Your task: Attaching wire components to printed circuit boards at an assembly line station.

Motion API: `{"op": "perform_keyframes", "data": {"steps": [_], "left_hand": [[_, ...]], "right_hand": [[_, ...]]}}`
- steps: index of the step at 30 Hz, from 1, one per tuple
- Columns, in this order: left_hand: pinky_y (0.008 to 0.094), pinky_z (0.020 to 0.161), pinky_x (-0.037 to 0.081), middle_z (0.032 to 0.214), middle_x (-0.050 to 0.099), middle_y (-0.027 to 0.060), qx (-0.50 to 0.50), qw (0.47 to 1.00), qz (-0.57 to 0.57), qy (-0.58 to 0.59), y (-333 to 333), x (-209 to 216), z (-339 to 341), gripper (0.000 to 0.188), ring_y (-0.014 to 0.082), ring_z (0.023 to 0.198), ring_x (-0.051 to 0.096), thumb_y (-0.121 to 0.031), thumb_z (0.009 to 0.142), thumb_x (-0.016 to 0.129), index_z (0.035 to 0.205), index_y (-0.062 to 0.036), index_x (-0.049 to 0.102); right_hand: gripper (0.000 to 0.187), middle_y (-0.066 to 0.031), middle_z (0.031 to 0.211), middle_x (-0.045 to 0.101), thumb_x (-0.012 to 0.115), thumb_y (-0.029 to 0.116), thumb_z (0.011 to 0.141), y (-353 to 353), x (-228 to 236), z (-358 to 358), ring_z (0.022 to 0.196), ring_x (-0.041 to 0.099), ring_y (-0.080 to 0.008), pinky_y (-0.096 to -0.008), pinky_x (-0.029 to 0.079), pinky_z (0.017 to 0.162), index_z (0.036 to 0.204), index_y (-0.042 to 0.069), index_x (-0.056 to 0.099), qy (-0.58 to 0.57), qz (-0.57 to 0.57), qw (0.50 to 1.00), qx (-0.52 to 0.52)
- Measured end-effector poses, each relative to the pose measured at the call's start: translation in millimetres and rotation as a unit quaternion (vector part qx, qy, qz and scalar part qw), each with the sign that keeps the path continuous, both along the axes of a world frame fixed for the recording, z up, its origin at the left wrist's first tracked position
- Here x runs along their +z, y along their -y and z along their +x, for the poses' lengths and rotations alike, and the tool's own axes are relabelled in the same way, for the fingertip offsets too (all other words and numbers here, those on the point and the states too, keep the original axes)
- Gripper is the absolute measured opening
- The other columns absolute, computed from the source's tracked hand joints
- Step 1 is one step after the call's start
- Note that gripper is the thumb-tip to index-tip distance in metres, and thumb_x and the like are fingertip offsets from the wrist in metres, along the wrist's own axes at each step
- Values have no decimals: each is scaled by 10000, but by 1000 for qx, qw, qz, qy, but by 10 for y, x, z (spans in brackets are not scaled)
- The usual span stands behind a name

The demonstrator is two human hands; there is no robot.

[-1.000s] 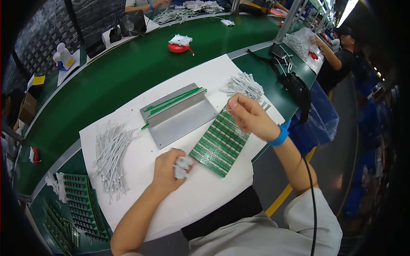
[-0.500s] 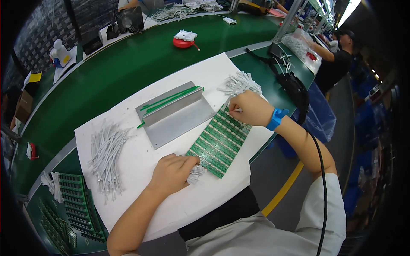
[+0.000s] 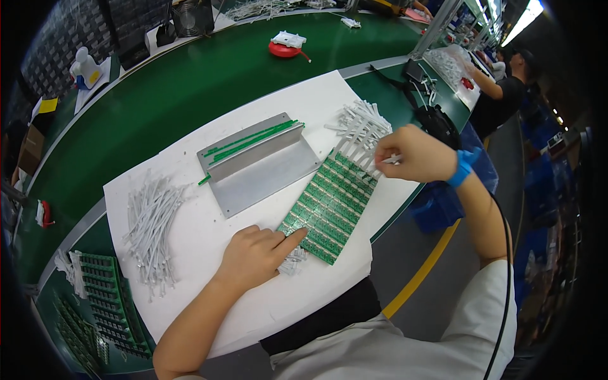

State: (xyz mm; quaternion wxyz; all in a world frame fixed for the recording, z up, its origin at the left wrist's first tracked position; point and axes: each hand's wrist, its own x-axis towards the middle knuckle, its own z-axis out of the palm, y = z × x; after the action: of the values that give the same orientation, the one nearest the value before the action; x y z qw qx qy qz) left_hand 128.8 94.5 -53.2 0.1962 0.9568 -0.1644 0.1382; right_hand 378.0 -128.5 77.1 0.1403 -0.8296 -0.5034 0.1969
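A green circuit board panel [image 3: 329, 206] with rows of small pale parts lies slanted on white paper. My left hand [image 3: 253, 256] rests at its lower left, index finger stretched onto the panel, the other fingers partly hidden. Short white connectors [image 3: 292, 261] lie beside and partly under that hand. Off the panel's upper right corner, my right hand [image 3: 421, 155], with a blue wrist strap, is closed in a pinch on a white connector lead [image 3: 394, 159]. Several white leads [image 3: 354, 149] reach across the panel's top end from the pile of white leads [image 3: 364, 120] behind.
An angled grey metal plate [image 3: 263, 171] with green strips stands left of the panel. Farther left lies a large bundle of white cables [image 3: 154, 231], and stacked boards [image 3: 114, 304] near the corner. A red roll [image 3: 287, 49] sits on the green belt [image 3: 209, 88]. A person [image 3: 506, 88] works at far right.
My right hand has moved right, away from the panel's top end, where more white leads now show. The left index finger has straightened onto the panel. The view has shifted slightly.
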Motion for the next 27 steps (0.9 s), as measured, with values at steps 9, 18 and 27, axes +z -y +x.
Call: {"op": "perform_keyframes", "data": {"steps": [9,18,27], "left_hand": [[339,558,432,640,544,-6,11,1000,-16,23,14,-50,2,603,208,571,557,-210,628,767,1217,-143,656],[305,603,441,707,565,-21,-2,1000,-4,2,-1,11,-10,741,167,632,581,-63,558,762,1280,-145,619],[298,613,439,721,570,-25,-1,1000,4,-10,-22,22,-18,738,151,657,595,-77,584,771,1300,-146,603]], "right_hand": [[106,-154,786,699,707,82,752,-42,289,-140,730,684,-305,-357,548,685,826,7,706,138,22,989,41],[110,-147,796,707,678,134,783,-558,-458,97,757,691,-320,-401,550,708,833,41,712,183,-83,976,79],[127,-125,788,718,695,155,771,-556,-507,132,747,701,-296,-385,556,698,840,55,731,134,-66,987,63]]}}
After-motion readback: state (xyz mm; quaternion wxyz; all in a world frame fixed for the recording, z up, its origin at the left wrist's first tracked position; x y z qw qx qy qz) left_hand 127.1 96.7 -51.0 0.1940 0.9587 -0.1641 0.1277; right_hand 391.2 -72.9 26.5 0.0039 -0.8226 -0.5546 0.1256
